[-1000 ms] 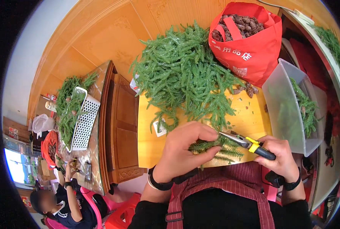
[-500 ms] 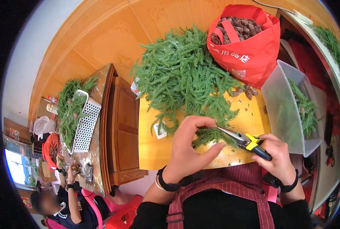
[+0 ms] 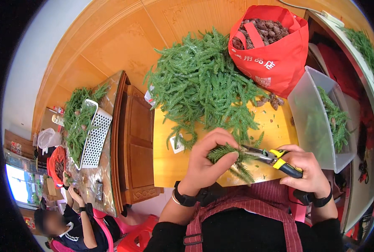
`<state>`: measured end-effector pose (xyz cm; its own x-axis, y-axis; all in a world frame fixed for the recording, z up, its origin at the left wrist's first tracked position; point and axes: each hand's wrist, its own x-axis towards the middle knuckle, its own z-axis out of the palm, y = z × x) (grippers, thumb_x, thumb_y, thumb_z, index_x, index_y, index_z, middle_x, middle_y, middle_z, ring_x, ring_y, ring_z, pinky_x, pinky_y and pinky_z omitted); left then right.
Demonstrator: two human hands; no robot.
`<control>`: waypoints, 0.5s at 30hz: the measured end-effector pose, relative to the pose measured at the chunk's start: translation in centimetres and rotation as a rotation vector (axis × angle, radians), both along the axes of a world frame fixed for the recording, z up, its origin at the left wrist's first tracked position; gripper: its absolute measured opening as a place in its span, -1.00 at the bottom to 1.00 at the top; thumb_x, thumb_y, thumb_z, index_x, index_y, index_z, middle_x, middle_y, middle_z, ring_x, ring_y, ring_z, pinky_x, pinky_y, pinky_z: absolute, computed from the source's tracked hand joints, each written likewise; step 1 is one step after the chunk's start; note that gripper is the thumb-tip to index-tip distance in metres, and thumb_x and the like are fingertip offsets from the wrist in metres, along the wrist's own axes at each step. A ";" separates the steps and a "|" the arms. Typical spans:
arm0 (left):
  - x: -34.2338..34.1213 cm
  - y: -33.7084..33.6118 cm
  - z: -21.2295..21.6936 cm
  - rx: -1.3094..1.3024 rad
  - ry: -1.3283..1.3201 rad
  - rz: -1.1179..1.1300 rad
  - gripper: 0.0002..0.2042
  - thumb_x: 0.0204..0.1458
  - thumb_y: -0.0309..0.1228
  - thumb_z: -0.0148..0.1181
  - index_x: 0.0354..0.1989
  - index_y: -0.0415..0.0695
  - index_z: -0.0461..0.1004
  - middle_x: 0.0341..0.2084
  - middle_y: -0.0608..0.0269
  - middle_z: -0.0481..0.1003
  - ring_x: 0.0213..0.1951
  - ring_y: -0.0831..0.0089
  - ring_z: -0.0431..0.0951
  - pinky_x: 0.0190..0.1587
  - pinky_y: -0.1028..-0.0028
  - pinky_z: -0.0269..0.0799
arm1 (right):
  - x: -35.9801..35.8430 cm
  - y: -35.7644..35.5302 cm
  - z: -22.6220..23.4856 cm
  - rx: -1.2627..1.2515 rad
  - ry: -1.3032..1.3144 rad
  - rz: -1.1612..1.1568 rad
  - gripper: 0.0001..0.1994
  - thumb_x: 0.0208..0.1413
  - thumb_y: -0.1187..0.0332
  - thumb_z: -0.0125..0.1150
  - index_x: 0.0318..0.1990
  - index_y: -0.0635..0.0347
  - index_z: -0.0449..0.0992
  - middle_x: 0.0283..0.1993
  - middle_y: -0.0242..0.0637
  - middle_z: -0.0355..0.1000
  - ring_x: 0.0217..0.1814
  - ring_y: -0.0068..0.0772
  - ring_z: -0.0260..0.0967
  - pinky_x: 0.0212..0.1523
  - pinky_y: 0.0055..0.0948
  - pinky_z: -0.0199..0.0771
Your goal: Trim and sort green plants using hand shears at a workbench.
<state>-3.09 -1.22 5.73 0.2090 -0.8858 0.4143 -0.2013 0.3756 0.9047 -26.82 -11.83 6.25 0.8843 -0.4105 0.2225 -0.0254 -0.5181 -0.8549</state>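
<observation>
Between thumb and fingers, my left hand point(image 3: 212, 157) pinches a green pine sprig point(image 3: 240, 170) above the near edge of the yellow tabletop point(image 3: 164, 168). Black-and-yellow pliers point(image 3: 279, 161) are gripped in my right hand point(image 3: 303, 170). Their jaws point left and reach the sprig right beside my left fingertips; the jaws look parted around its stem. Beyond both hands lies a big heap of pine sprigs point(image 3: 199, 80), with its lower fronds close to my left knuckles.
A red bag point(image 3: 275, 63) full of pine cones stands behind the heap. Right of the table is a clear plastic bin point(image 3: 313, 113) with greenery inside. Loose cones point(image 3: 273, 101) lie near the bag. At left, a person point(image 3: 75, 227) sits by another table with a white basket point(image 3: 96, 143).
My left hand has closed on the sprig, which now hangs from the fingers. The pliers' jaws have opened and come to the sprig at my left fingertips.
</observation>
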 end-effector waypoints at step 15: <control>0.6 0.1 -0.3 0.204 0.483 -0.281 -0.95 -0.12 -0.56 0.06 -0.45 -0.22 0.36 -0.44 0.32 0.32 -0.41 0.62 0.28 -0.40 0.63 0.21 | 0.6 -1.1 -0.3 -0.051 -0.038 0.067 -0.63 -0.23 0.18 0.33 -0.64 0.25 0.28 -0.30 -0.09 0.41 0.04 0.14 0.21 0.03 -0.06 0.17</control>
<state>-2.46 -1.14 5.42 0.0776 -0.9862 0.1466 0.3331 0.1642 0.9285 -26.18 -12.90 5.98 0.9002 -0.3376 0.2752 0.0428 -0.5602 -0.8273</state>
